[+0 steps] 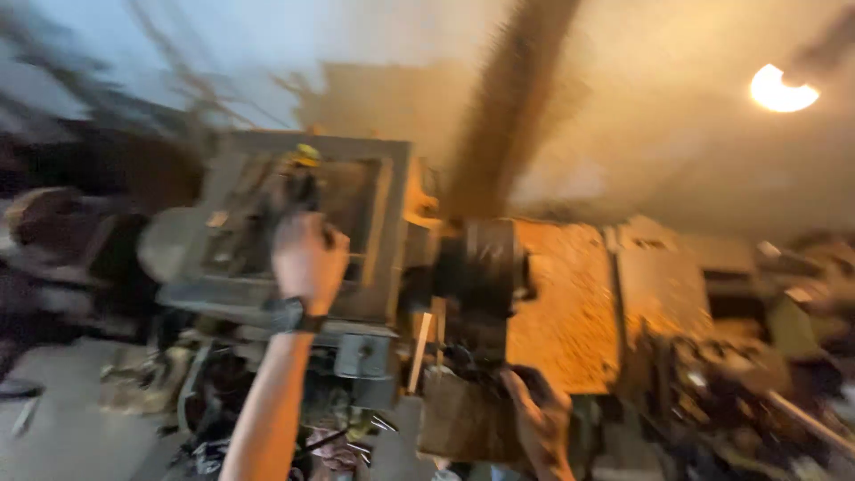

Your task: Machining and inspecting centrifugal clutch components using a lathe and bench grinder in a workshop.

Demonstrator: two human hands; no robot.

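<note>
Up top, left hand (307, 258) on grey boxy machine (374, 191), blurred

Left arm: I am raising it straight up and away from me, forearm bare, long and nearly vertical in the head view, leaning slightly to the right as it rises.

Left wrist: I am wearing a dark band around it, just below the hand.

My left hand (307, 258): I am holding it high with its back turned toward me, fingers curled forward and out of sight; whether they are clasping anything cannot be told through the blur.

My right hand (541, 426): I am keeping it low at the bottom edge, dim and blurred, back facing me, wrist bent; finger positions are unreadable.
</note>
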